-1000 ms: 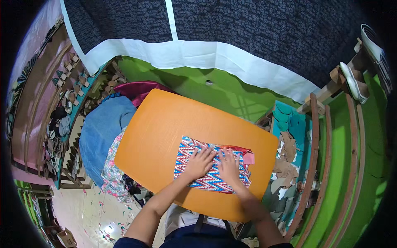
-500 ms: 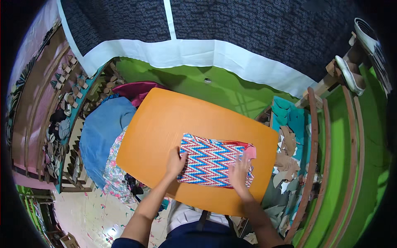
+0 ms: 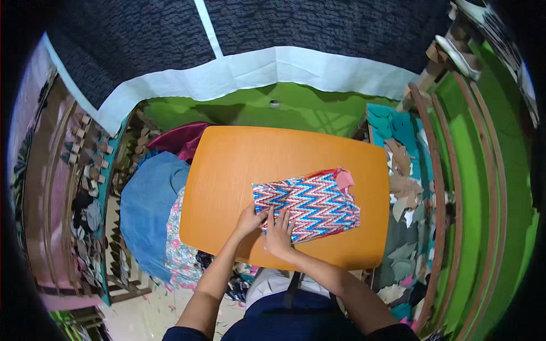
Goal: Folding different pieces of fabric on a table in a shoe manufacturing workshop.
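Observation:
A folded zigzag-patterned cloth [image 3: 321, 207] in blue, white and red lies on the orange table [image 3: 227, 159]. A piece of its pink-red inner side shows at the far right corner. At the cloth's left edge, my left hand [image 3: 248, 220] is closed on the border, its fingertips partly hidden. My right hand [image 3: 278, 236] lies flat beside it, fingers spread on the lower left part of the cloth. The cloth is rumpled around both hands, while its right half lies flatter.
Blue cloth [image 3: 151, 210] and floral fabric [image 3: 175, 238] are heaped left of the table. On the right, leather-like scraps [image 3: 404, 199] lie beside wooden rails [image 3: 435, 216]. Shoe parts fill a rack [image 3: 94, 187] at the far left. A dark curtain [image 3: 318, 34] hangs behind.
My right hand has moved left across the cloth, from its right side to near my left hand. My left hand now touches the cloth's edge. The view has turned, and the cloth's left part looks more rumpled.

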`<state>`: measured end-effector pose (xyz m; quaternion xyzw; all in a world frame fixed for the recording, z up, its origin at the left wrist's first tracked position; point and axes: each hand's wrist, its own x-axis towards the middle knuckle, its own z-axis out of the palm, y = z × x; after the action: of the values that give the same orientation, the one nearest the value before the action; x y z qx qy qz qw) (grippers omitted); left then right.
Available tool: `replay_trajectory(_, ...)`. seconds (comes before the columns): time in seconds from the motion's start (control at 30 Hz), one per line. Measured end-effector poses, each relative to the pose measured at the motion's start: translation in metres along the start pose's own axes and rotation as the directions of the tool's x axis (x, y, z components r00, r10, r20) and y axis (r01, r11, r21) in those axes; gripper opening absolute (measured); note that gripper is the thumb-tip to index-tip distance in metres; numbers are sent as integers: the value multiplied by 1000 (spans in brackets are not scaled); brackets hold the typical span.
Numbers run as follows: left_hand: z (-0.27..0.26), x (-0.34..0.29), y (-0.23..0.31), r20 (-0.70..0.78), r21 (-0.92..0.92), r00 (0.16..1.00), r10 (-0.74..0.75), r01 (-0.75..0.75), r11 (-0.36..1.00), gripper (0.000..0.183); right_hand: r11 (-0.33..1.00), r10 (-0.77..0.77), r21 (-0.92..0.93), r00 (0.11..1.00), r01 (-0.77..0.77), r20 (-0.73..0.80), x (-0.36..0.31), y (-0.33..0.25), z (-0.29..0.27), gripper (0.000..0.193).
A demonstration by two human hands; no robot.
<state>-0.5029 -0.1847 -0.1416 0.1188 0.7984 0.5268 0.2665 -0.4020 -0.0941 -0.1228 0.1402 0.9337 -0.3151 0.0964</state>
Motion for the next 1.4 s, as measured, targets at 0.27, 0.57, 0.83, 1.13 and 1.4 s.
replay_trajectory(0.27, -36, 29, 23, 106, -27, 985, -137, 141, 990, 35, 986, 54, 146, 981, -82, 187, 29, -16, -12, 66)
replay_trajectory(0.57, 19, 54, 88, 95, -133, 970, 226, -212, 968, 37, -108, 35, 919, 922, -379, 385, 5, 36, -97, 76)
replay_trajectory(0.83, 64, 97, 117, 550, -116, 792, 265, -243, 963, 35, -432, -113, 879, 979, -200, 168, -20, 111, -133, 74)
replay_trajectory(1.13, 129, 122, 139, 447, 394, 865, 226, -418, 819, 39, -291, 10, 937, 978, -195, 207, -19, 187, -173, 61)
replay_trajectory(1.4, 153, 125, 112, 269, 474, 874, 405, -486, 734, 36, 14, 285, 932, 895, -362, 343, -17, 207, -160, 40)
